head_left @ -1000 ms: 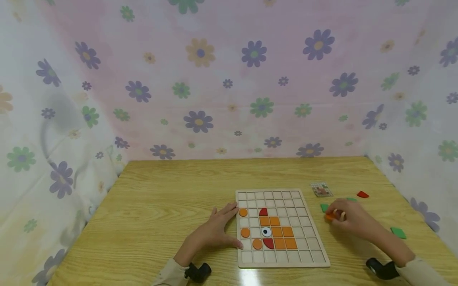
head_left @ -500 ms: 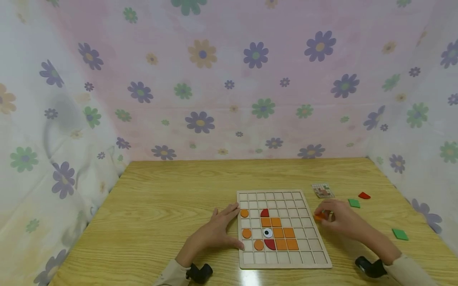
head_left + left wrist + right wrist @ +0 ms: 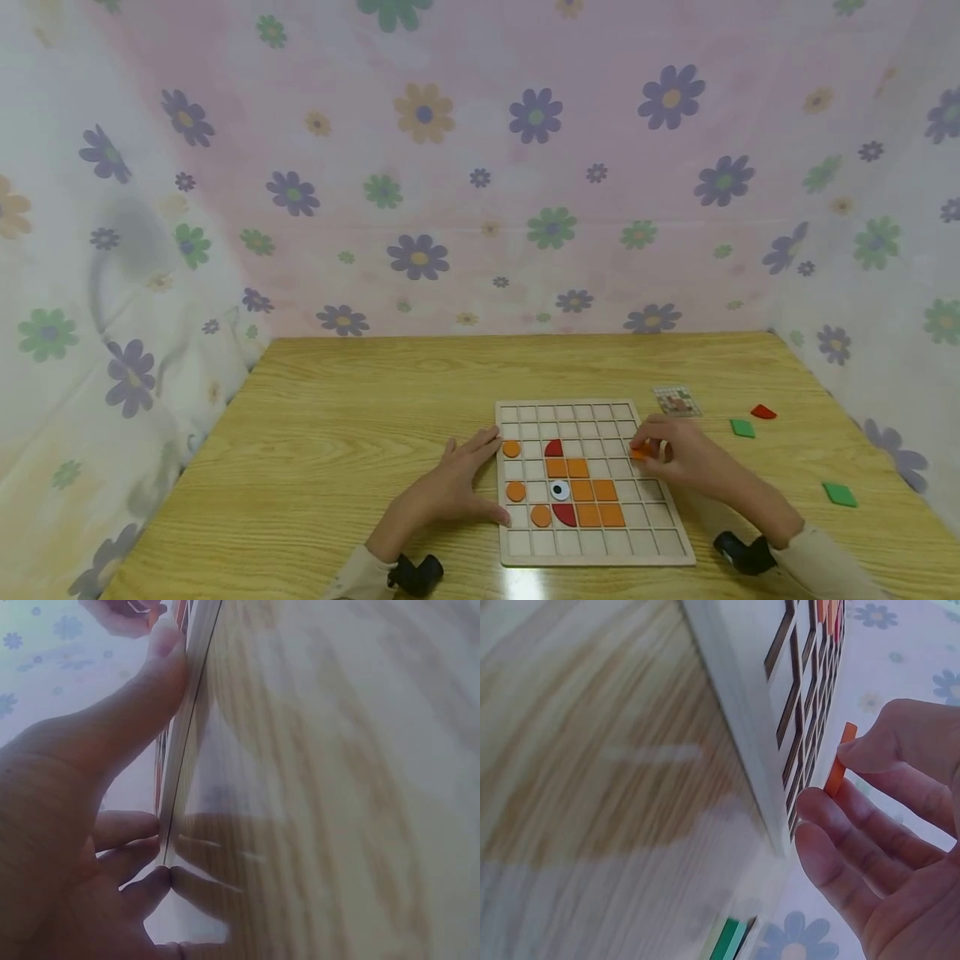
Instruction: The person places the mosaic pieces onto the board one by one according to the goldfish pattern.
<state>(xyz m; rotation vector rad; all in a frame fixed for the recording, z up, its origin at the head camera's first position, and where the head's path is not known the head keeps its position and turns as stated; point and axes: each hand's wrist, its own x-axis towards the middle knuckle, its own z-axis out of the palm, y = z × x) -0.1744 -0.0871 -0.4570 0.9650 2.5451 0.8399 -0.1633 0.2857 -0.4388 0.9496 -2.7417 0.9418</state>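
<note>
A wooden grid board point(image 3: 592, 546) lies flat on the table. Along its left edge rests my left hand point(image 3: 453, 483), fingers spread, with thumb and fingertips touching the frame. My right hand point(image 3: 686, 454) is over the board's right side and pinches a flat orange piece point(image 3: 840, 761) between thumb and fingers. Its outline is mostly covered. In the grid sit several orange squares point(image 3: 588, 515), three orange discs point(image 3: 516, 492), two red quarter-circles point(image 3: 564, 515) and a white eye disc point(image 3: 559, 490).
A small pattern card point(image 3: 677, 401) lies beyond the board's right corner. Right of it are a red quarter-circle piece point(image 3: 763, 412) and a green piece point(image 3: 742, 428). Another green piece point(image 3: 839, 494) lies nearer the right edge. Flowered cloth point(image 3: 480, 208) encloses the table.
My right hand has moved left with the orange piece, from the table beside the board to above its right columns. My left hand has stayed at the board's edge.
</note>
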